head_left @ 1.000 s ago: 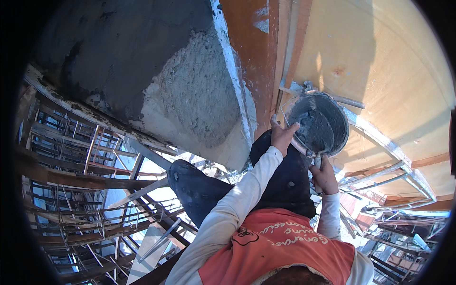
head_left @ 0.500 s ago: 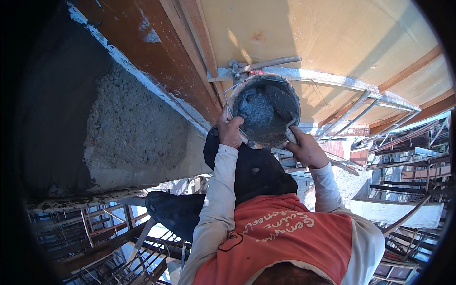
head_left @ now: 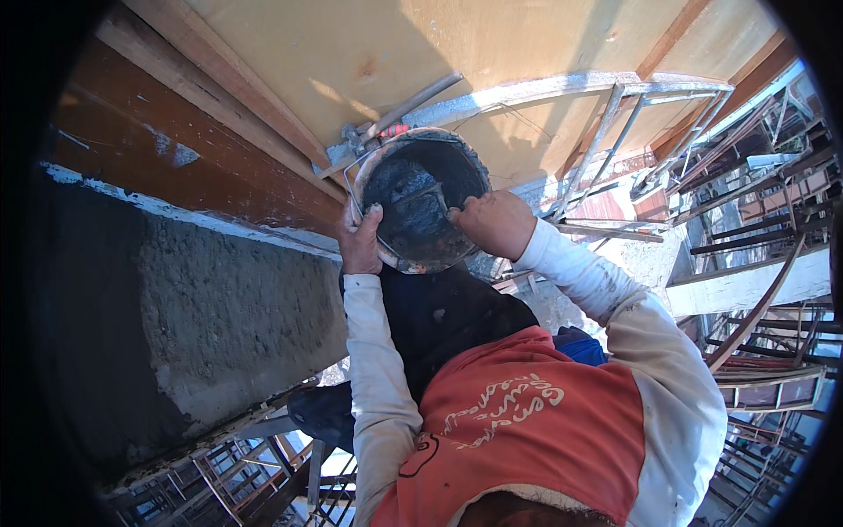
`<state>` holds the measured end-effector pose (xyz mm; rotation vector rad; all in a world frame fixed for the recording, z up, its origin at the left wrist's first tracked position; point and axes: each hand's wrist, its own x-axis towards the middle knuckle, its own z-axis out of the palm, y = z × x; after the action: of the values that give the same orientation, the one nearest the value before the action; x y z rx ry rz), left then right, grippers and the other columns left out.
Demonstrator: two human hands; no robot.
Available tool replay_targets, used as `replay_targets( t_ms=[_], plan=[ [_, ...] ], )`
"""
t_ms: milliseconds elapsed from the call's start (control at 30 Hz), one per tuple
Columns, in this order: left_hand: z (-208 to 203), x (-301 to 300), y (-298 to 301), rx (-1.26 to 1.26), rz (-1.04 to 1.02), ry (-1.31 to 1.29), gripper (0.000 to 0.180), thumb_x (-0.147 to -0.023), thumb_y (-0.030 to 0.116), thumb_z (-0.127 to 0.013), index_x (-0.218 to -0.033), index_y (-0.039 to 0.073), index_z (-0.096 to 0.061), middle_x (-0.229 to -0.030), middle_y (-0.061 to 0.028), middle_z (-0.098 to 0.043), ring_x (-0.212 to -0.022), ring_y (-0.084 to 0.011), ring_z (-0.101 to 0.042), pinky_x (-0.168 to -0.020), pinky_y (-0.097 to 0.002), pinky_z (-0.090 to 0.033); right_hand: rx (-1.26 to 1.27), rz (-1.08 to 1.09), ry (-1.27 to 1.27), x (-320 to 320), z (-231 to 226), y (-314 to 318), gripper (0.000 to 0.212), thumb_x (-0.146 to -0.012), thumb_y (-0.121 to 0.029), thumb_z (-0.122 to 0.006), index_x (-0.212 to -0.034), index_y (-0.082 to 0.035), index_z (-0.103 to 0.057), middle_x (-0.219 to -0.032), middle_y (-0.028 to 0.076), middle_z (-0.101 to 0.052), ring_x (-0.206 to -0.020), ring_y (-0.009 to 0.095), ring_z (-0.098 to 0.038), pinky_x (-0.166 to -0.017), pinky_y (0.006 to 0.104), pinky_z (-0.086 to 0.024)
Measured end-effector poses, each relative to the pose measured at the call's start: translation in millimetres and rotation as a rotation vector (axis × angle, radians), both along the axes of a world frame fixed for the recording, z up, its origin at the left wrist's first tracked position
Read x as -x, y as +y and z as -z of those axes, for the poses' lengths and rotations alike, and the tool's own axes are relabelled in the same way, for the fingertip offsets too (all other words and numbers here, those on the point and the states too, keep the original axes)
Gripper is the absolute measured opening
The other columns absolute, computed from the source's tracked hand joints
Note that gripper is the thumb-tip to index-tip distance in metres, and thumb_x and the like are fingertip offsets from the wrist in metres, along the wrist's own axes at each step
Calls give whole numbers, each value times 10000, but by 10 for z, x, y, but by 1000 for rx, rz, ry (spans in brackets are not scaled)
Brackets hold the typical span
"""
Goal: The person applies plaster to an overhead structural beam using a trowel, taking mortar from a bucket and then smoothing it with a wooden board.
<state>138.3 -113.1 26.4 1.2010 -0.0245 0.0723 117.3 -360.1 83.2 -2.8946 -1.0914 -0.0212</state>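
A round bucket point(head_left: 465, 162) with a mortar-crusted rim stands close in front of me, and wet grey mortar point(head_left: 402, 178) lies inside it. My left hand point(head_left: 360, 239) is closed on the near left of its rim, with the thumb over the edge. Over the right side of the bucket, my right hand point(head_left: 493, 223) is closed round the handle of a trowel. Its blade point(head_left: 425, 211) is down in the mortar; the handle is mostly hidden by my fingers. A hammer point(head_left: 428, 95) lies just beyond the bucket, its head by the far left rim.
On the left is a wall with rough grey plaster point(head_left: 237, 290), smoother and darker at its far left. A brown board point(head_left: 202, 167) runs along it. Pale plywood panels point(head_left: 527, 44) stand ahead. A metal frame point(head_left: 606, 145) leans at right. Scaffolding point(head_left: 764, 211) shows below.
My right hand has moved from the bucket's near right rim to over its inside, turning the trowel into the mortar. My left hand stays on the rim. The view has shifted.
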Motion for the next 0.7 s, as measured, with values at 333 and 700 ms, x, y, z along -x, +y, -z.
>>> replay_targets(
  t_ms=[333,700],
  plan=[
    [121,-92,-90,-32,-4,45,664,-981,515,-629,-1337,-43,-574,-1278,-119,-644,-1146,-202,-618,-1019,-350,-480,415,-140,-38,189,-369,365,176,-835,-160,-628,-922,-20,-689,-780,147,-697,-745,294,-719,-654,390,-576],
    [215,0,18,-100,-161,-52,617,-1002,448,-627,-1357,-49,-542,-1297,-138,-628,-1169,-224,-624,-1007,-374,-517,-317,-43,766,514,263,-185,529,-941,-273,-639,-1369,-10,-475,-785,283,-658,-849,476,-676,-785,538,-527]
  ],
)
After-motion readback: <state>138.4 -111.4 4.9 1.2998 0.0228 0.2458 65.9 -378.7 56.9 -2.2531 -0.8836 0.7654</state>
